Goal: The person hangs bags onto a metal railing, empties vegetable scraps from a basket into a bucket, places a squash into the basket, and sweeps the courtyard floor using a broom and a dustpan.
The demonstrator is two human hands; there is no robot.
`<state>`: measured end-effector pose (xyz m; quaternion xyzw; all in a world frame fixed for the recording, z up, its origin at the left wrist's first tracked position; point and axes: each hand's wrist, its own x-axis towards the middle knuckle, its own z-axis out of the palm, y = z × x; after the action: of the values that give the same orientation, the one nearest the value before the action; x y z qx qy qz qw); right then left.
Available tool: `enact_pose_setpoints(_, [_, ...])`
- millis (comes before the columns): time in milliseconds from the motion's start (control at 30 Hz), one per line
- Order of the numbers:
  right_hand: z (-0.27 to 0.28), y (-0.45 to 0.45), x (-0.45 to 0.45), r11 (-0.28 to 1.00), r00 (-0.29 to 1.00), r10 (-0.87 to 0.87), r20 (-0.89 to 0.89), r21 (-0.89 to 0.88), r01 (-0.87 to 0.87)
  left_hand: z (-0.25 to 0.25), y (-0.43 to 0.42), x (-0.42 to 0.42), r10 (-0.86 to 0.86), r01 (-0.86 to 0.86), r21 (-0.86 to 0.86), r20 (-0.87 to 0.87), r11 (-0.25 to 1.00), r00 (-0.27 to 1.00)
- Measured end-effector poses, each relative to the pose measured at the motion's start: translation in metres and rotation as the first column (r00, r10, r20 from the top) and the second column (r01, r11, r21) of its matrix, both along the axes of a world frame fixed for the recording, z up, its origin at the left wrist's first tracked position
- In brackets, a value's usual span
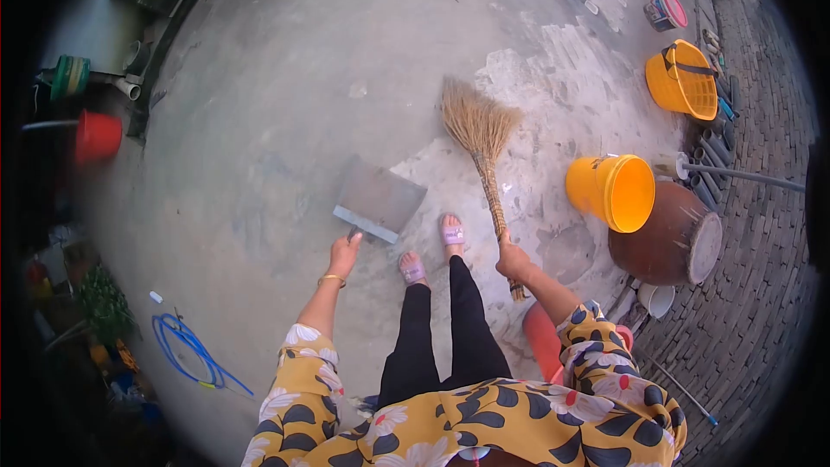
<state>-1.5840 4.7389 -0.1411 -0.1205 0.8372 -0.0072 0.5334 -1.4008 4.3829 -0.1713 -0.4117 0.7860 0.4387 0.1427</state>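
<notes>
My left hand (pixel 344 256) is closed round the short handle of a grey dustpan (pixel 380 197), whose wide pan points away from me just above or on the concrete floor; I cannot tell which. In my right hand (pixel 513 261) is the bound handle of a straw broom (pixel 482 125). Its bristles fan out forward and slightly left, beyond the dustpan, and their tips look a little blurred. The butt of the broom handle sticks out below my fist. My feet in lilac slippers (pixel 452 233) stand between the two tools.
To the right are a yellow bucket (pixel 596 186), a big brown jar (pixel 657 246), a yellow basket (pixel 661 82) and a red-lidded tub (pixel 661 13) along a brick strip (pixel 769 147). A red bucket (pixel 97 137) and a blue hose (pixel 186 342) are on the left.
</notes>
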Motion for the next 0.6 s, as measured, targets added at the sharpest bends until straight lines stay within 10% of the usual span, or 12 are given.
enact_pose_setpoints(100, [0.034, 0.034, 0.026, 0.991, 0.985, 0.124, 0.121, -0.057, -0.118, 0.002, -0.004, -0.006, -0.048, 0.052, -0.062, 0.067, 0.997, 0.997])
enact_pose_setpoints(333, [0.166, 0.088, -0.006, 0.958, 0.942, -0.128, 0.311, -0.206, 0.198, 0.003, -0.005, 0.000, -0.046, 0.048, -0.031, 0.072, 0.998, 0.996])
enact_pose_setpoints(600, [0.083, 0.051, -0.047, 0.811, 0.837, -0.542, 0.072, -0.218, 0.544, -0.004, -0.009, 0.019, -0.004, 0.003, 0.015, 0.041, 1.000, 0.999])
